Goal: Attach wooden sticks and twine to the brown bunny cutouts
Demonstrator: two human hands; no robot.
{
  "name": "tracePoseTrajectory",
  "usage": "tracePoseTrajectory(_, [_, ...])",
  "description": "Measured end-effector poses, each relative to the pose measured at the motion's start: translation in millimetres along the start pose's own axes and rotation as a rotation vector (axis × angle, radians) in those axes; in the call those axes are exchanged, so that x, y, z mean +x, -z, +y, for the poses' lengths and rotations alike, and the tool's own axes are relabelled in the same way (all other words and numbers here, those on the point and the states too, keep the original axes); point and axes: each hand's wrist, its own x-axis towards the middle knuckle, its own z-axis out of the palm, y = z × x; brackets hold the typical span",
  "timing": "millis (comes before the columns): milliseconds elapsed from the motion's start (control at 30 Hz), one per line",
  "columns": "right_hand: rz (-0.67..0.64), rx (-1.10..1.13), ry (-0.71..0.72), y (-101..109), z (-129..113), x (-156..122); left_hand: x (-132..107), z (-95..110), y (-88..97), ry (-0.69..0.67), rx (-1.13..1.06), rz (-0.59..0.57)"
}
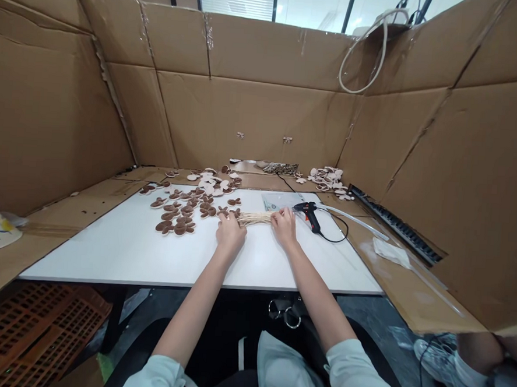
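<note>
A bundle of thin pale wooden sticks point(256, 218) lies across the white table top point(128, 250). My left hand point(230, 234) is closed on the bundle's left end. At the right end my right hand point(284, 226) has its fingers curled on the sticks. Several brown and cream flower-shaped cutouts point(183, 209) lie in rows just left of my left hand. A black hot glue gun point(309, 211) rests on the table to the right of my right hand, its cable looping beside it.
Cardboard walls point(267, 118) enclose the table on three sides. More pale cutouts point(329, 179) lie at the back right. A black power strip point(396, 225) and a crumpled tissue point(391, 252) sit on the right. An orange crate point(27, 325) stands below left.
</note>
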Motion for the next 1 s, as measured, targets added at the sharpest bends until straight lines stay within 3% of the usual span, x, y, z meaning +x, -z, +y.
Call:
tracePoseTrajectory(167, [0.01,-0.052,-0.014,-1,-2,-1,-1,2,-8.6,-0.039,-0.008,-0.066])
tracePoseTrajectory(400, [-0.084,0.009,-0.069,0,-2,0,-3,5,-13.2,-0.221,-0.201,-0.159])
tracePoseTrajectory(633, [-0.146,0.049,-0.105,8,-4,0,-7,11,-18.5,-0.361,-0.736,-0.282])
tracePoseTrajectory(800, [-0.132,0.085,-0.122,8,-5,1,-2,7,-19.9,-0.582,-0.45,-0.127])
tracePoseTrajectory(1000, [-0.121,0.187,-0.154,7,-5,2,-6,11,-21.7,-0.691,-0.43,-0.335])
